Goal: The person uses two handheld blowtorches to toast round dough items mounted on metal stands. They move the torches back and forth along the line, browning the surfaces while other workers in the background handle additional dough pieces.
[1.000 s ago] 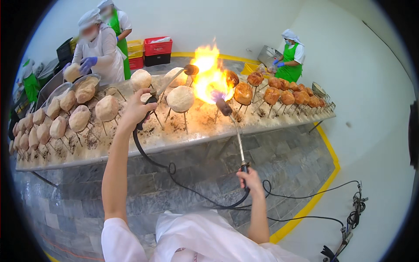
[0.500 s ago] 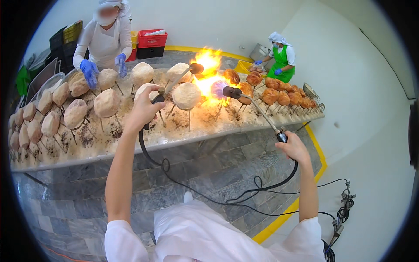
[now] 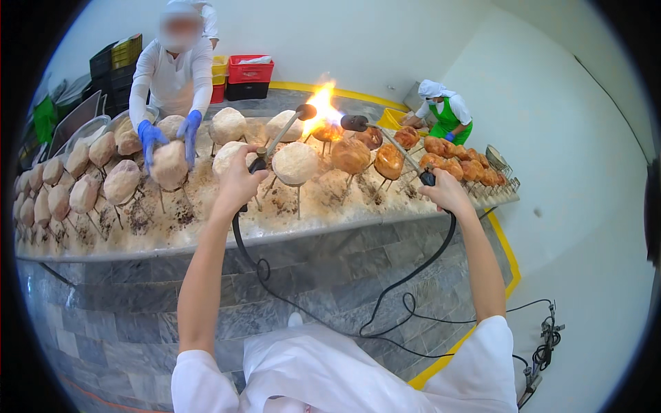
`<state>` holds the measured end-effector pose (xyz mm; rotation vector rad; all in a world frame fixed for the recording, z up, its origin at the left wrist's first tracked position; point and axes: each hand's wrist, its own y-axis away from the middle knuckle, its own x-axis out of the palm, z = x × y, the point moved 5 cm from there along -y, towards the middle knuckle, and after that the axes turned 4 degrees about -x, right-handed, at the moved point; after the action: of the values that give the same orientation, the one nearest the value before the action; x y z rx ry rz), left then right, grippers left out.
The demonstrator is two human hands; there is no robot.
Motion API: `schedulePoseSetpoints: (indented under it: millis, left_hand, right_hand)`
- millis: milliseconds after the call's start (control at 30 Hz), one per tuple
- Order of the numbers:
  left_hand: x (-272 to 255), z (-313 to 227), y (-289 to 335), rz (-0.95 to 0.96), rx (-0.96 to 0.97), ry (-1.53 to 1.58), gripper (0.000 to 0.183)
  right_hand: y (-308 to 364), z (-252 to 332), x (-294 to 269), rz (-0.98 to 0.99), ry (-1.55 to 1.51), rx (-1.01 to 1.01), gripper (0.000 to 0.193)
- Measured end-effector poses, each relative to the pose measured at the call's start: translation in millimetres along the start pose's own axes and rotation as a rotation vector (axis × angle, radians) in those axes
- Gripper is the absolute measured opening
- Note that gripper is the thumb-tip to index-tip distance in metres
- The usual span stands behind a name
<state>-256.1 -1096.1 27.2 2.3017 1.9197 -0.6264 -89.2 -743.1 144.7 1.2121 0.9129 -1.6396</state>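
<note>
My left hand [image 3: 241, 182] is closed round the black handle of a gas torch [image 3: 281, 135], its dark nozzle angled up to the right. My right hand [image 3: 447, 191] grips a second gas torch [image 3: 399, 147], whose nozzle points left. Between the nozzles an orange flame [image 3: 321, 113] burns over a browned lump in the far row. Which torch feeds it I cannot tell. Below the left torch sits a pale, powder-coated lump of food [image 3: 295, 163] on a metal stand. To its right are a glossy browned lump [image 3: 350, 156] and another browned lump [image 3: 389, 162].
Rows of pale lumps fill the left of the long table [image 3: 227, 237], browned ones the right. Opposite, a co-worker's blue-gloved hands [image 3: 169, 141] hold a pale lump. Another person in a green apron [image 3: 451, 117] stands far right. Black hoses [image 3: 379, 303] trail across the tiled floor.
The flame has shrunk, leaving the browned near-row lump in plain view. My right torch has moved up and slightly left. The co-worker's gloved hands have come down onto a near-row pale lump.
</note>
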Motion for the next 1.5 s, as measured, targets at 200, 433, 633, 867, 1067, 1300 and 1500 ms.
schedulePoseSetpoints:
  millis: [200,433,633,867,1067,1300,1500]
  left_hand:
    - [5.1,-3.8,10.3,-0.011,-0.077,-0.022,0.054]
    - [13.5,-11.9,35.0,-0.032,-0.031,0.007,0.052]
    - [24.3,-27.4,62.3,0.015,-0.194,0.08,0.051]
    - [29.0,-12.5,71.5,-0.049,-0.155,0.053,0.049]
    - [42.3,7.8,65.3,-0.125,-0.095,0.062,0.05]
    - [40.4,10.9,71.5,-0.162,-0.069,0.074,0.05]
    - [39.6,2.9,77.9,-0.098,-0.214,0.087,0.05]
  right_hand:
    - [-31.6,-16.1,-16.3,0.034,-0.018,0.008,0.031]
    - [-86.9,-7.5,-23.3,0.117,0.204,-0.089,0.031]
    - [-143.6,-29.9,-21.7,0.092,0.142,-0.1,0.027]
    - [-118.6,10.0,-60.0,0.215,0.218,-0.162,0.026]
    - [-98.3,21.9,-77.2,0.241,0.307,-0.227,0.027]
    - [-92.9,25.0,-77.4,0.174,0.315,-0.185,0.031]
    - [-93.1,27.7,-78.2,0.147,0.319,-0.175,0.032]
